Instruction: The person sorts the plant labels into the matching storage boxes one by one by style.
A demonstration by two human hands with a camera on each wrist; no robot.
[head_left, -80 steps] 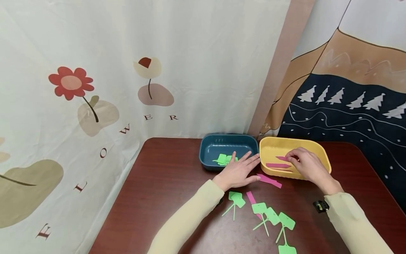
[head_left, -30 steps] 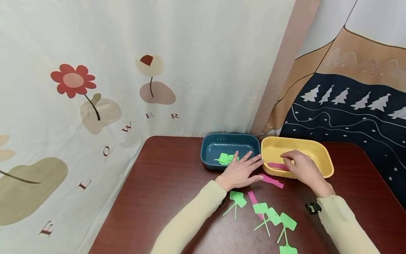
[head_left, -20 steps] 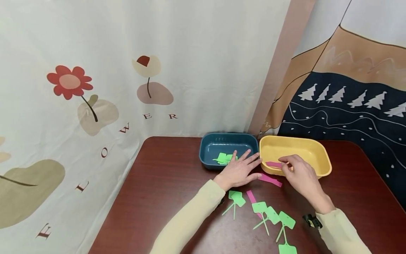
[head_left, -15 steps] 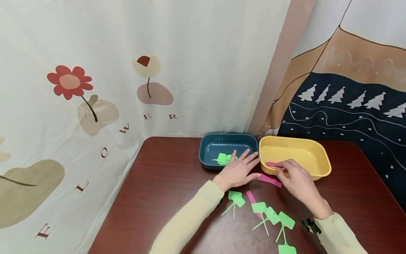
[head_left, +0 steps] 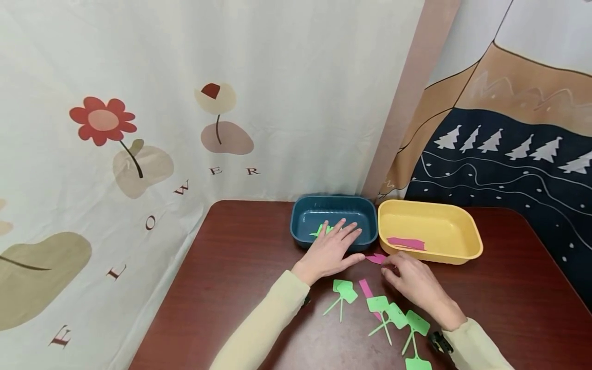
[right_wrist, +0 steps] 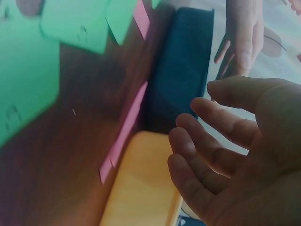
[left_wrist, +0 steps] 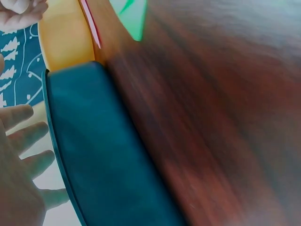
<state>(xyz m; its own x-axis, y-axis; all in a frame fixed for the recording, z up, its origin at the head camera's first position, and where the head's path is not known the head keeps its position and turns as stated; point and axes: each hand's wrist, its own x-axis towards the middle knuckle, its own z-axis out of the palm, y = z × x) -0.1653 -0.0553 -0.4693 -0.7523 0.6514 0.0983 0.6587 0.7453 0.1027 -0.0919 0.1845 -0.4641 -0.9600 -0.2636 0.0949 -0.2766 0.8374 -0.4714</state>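
Note:
My left hand (head_left: pixel 326 257) spreads its fingers over the front rim of the blue tray (head_left: pixel 300 210), partly covering green plant tags (head_left: pixel 319 230) inside. Beside the yellow tray's front wall, my right hand (head_left: pixel 418 285) hovers with loosely bent fingers; the right wrist view shows nothing between them. Its fingertips are close to pink plant labels (head_left: pixel 376 258) on the table, partly hidden by the hand in the head view. More pink labels (head_left: pixel 407 243) lie along the front inside the yellow tray (head_left: pixel 467 226).
Green T-shaped plant tags lie about the table, among them an overlapping pair (head_left: pixel 344 291) and one at the front edge of view (head_left: pixel 418 364). Another pink label (head_left: pixel 365 288) lies partly under a green tag (head_left: pixel 378 303). Fabric curtains hang behind the brown table (head_left: pixel 222 288).
My right hand let go of a pink label in the yellow tray, then came out forward and left toward the labels on the table. My left hand shifted slightly left.

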